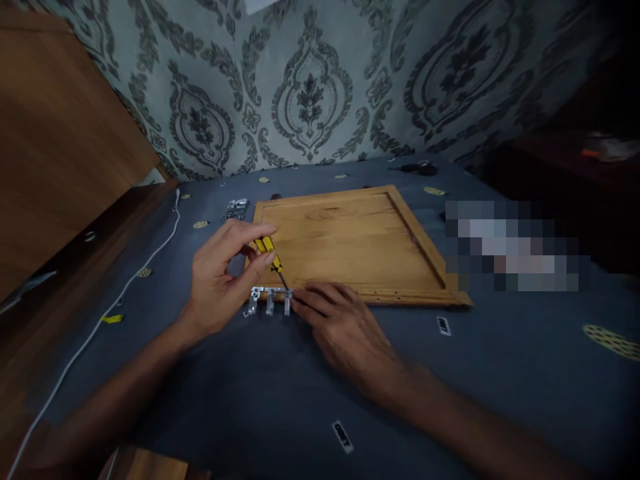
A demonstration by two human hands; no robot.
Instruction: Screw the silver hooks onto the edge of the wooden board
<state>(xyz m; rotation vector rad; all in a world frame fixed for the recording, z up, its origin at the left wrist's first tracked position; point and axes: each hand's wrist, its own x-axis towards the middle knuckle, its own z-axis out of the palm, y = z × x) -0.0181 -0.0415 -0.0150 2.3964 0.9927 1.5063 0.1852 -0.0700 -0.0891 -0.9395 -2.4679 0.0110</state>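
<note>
Cable [125, 289] trails down the left side of the blue cloth [250, 400]. Next along, the left hand [215, 280] pinches a yellow screwdriver [273, 252] between thumb and fingers, its tip slanting down to the right end of a metal rail [273, 293] at the near edge of the wooden panel [340, 233]. The right hand [350, 333] lies there, fingertips beside the rail; whether they grip it, I can't tell.

Left hand [217, 280] raised in a pinch; right hand [345, 327] lower, palm down
</note>
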